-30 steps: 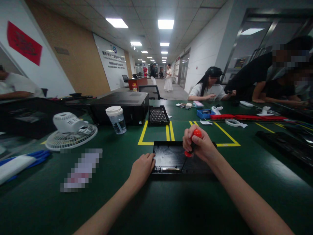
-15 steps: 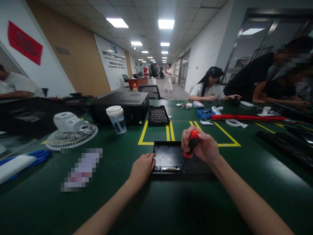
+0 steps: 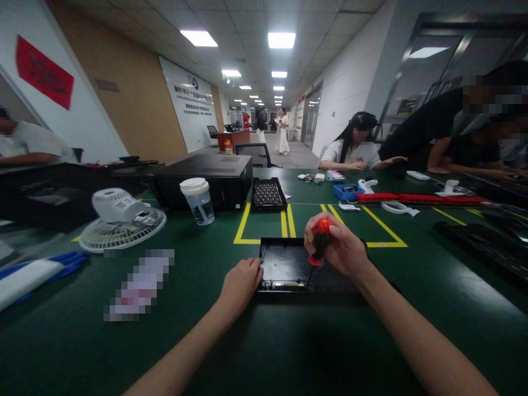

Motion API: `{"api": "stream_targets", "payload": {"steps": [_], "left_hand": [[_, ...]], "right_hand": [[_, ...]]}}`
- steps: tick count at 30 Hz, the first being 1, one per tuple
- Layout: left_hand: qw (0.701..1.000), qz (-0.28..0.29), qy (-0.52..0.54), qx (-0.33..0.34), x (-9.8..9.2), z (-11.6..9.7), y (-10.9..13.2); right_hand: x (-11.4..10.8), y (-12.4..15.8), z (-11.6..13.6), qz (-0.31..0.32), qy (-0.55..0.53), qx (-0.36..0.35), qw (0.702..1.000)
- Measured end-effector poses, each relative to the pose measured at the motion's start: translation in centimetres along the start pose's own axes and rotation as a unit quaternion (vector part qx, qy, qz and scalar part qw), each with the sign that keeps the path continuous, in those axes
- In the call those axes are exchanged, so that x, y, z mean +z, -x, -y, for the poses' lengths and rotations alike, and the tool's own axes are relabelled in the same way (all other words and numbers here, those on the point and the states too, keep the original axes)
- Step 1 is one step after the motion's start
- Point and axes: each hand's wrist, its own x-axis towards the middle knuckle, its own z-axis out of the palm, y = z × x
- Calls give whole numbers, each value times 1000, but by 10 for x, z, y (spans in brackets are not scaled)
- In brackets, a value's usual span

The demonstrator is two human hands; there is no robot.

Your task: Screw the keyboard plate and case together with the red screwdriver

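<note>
A shallow black plastic casing (image 3: 284, 261) with raised edges lies on the green table in front of me. My left hand (image 3: 242, 280) grips its left edge, fingers curled over the rim. My right hand (image 3: 344, 247) is wrapped round a red-and-black screwdriver (image 3: 319, 242), held nearly upright and slightly tilted. The shaft points down into the casing near its front edge, beside a light-coloured strip (image 3: 289, 284). Whether the tip sits in a screw is too small to tell. My right hand and forearm hide the casing's right part.
Left are a white fan (image 3: 124, 220), a lidded plastic cup (image 3: 198, 201) and a large black box (image 3: 206, 176). A black tray (image 3: 269, 195) stands behind yellow tape lines. Farther right are a blue box (image 3: 346, 191) and red strips (image 3: 412, 198). Several people are across the table.
My right hand and the screwdriver handle have shifted slightly left and turned a little, the handle now more upright. My left hand stays on the casing's edge.
</note>
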Motion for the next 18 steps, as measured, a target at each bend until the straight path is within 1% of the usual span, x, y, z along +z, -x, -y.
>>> {"api": "stream_targets", "payload": {"steps": [11, 18], "left_hand": [[1000, -8, 7, 1, 1, 0, 0], [1000, -4, 7, 2, 1, 0, 0]], "right_hand": [[9, 4, -3, 7, 29, -10, 1000], [7, 2, -4, -16, 48, -24, 998]]}}
